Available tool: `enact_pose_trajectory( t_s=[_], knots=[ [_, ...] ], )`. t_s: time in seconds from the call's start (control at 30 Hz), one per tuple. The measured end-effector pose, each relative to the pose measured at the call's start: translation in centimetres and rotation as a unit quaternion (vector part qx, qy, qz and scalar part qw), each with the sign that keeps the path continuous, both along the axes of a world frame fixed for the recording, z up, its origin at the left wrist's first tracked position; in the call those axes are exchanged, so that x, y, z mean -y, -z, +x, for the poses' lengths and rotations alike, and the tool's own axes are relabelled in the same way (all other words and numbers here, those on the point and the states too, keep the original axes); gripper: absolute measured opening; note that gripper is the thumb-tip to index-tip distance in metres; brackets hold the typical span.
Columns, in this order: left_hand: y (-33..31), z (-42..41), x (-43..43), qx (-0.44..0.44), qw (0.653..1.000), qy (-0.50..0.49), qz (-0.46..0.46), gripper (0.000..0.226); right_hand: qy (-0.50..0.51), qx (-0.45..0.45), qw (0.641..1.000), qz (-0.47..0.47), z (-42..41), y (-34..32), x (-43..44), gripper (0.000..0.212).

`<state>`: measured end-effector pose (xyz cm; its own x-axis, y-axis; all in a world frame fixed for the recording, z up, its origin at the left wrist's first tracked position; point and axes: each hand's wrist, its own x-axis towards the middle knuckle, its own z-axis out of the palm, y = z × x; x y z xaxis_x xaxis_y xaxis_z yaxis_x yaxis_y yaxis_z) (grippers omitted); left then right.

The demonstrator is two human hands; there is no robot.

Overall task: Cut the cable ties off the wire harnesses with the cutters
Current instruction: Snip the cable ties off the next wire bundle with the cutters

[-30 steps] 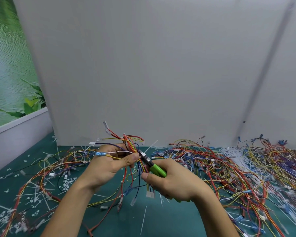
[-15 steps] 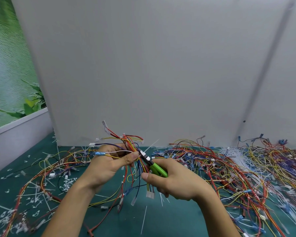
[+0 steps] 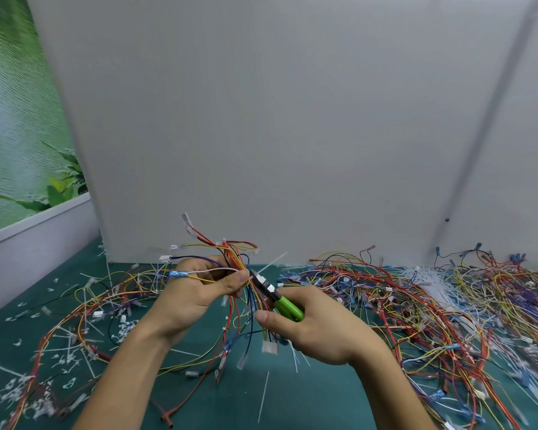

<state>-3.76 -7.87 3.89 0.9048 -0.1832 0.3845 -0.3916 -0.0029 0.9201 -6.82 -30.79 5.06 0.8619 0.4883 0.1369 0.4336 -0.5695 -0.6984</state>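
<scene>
Wire harnesses (image 3: pixel 416 305) sprawl in a tangled heap of thin red, yellow and blue strands over the matte teal counter (image 3: pixel 323 398) from 3 to 4 o'clock. A looser tangle lies at 8 o'clock among stiff white tie scraps (image 3: pixel 69 358). One harness bundle (image 3: pixel 233 256) is raised at centre, wires fanning toward 12 o'clock. The left hand (image 3: pixel 196 293) pinches it, thumb pressed on the strands. The right hand (image 3: pixel 320 330) has its fingers curled round the glossy green handles of the cutters (image 3: pixel 288 305), whose dark tip meets the bundle beside a slim white cable tie (image 3: pixel 271 263) jutting toward 1 o'clock.
</scene>
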Motion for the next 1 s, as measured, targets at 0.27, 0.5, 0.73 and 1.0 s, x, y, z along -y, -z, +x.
enact_pose_trajectory(
  t_s=[0.27, 0.5, 0.73, 1.0],
  knots=[
    [-0.3, -0.3, 0.2, 0.021, 1.000, -0.008, 0.009, 0.027, 0.028, -0.102, 0.986, 0.128, 0.1, 0.0, -0.5, 0.036],
    [-0.6, -0.8, 1.0, 0.047, 0.998, -0.018, 0.024, 0.017, 0.085, -0.204, 0.921, 0.322, 1.2, -0.3, 0.8, 0.026],
    [-0.5, -0.5, 0.9, -0.005, 1.000, -0.028, -0.013, 0.030, 0.130, -0.096, 0.925, 0.343, 0.9, -0.7, 0.5, 0.036],
    [0.2, -1.0, 3.2, -0.035, 0.999, -0.030, 0.015, 0.020, 0.080, -0.044, 0.961, 0.262, 0.4, -0.2, -1.2, 0.020]
  ],
)
